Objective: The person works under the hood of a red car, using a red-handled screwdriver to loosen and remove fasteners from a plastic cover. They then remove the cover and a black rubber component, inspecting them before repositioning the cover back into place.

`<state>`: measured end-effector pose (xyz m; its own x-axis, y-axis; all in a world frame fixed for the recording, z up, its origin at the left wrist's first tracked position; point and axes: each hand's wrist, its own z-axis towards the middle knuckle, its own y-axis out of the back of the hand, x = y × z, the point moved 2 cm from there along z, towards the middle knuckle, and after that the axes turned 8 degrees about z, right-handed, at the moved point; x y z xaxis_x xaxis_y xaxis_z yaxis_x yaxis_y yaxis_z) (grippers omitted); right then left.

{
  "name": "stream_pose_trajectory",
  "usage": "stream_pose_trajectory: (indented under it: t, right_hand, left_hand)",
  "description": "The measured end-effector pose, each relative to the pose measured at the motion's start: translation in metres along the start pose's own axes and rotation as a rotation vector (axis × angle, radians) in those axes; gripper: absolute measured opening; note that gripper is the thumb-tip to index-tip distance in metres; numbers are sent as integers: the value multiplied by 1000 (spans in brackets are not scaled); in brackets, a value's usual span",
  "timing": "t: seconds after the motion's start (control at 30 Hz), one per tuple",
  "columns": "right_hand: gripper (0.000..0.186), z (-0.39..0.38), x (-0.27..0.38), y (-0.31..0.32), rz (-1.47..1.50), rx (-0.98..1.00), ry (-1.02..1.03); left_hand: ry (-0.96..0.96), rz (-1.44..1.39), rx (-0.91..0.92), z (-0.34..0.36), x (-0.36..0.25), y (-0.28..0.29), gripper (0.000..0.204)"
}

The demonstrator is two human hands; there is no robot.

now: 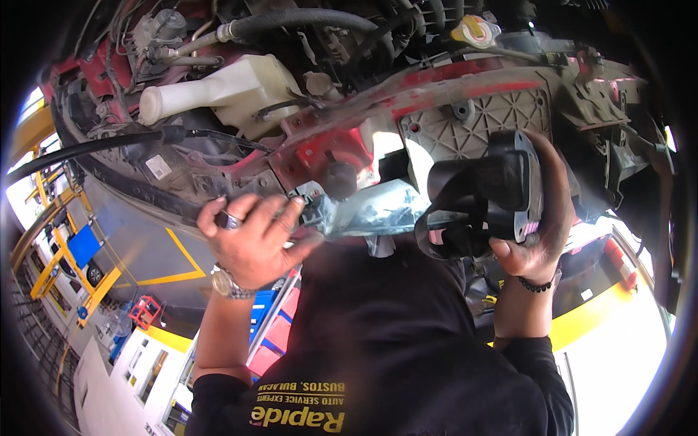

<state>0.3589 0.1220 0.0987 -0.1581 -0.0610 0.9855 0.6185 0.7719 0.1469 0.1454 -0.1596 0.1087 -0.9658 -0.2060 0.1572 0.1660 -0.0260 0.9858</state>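
Observation:
My right hand (549,211) grips a black plastic housing (483,178) that looks like an air duct, with a round tube on its left side. Its fingers wrap the far right edge and the thumb presses from the near side. To the left, my left hand (254,240) has its fingers apart and bent beside the end of a clear headlight (378,211). Whether its fingertips touch the headlight I cannot tell. The headlight lies between my hands, partly covered by the black housing. Behind the housing is a ribbed grey plastic panel (472,123).
A red car's front crossmember (327,149) runs beyond my hands. A white reservoir (233,91), a thick hose (291,20) and a yellow-marked cap (476,31) are farther back. A black cable (94,149) crosses at left. Blue and red drawers (273,327) stand below my left forearm.

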Motion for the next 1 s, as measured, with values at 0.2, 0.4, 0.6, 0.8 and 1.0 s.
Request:
stream_pose_trajectory:
  t: [0.2,0.4,0.6,0.8,1.0]
  right_hand:
    - [115,-6,2,-1,-23,-73,-50]
    - [122,-5,-8,-7,23,-130,-94]
    - [135,-10,-4,3,10,-38,-25]
    - [86,-22,1,-8,805,-334,-567]
    - [60,-17,20,-23,423,-702,-451]
  left_hand:
    - [86,15,152,-3,-32,-8,49]
    - [-1,71,-42,-13,-25,-27,30]
    - [-43,39,-26,-15,-21,-24,34]
    - [-38,41,-35,-14,-22,-25,38]
    - [-37,33,-47,-15,-22,-26,40]
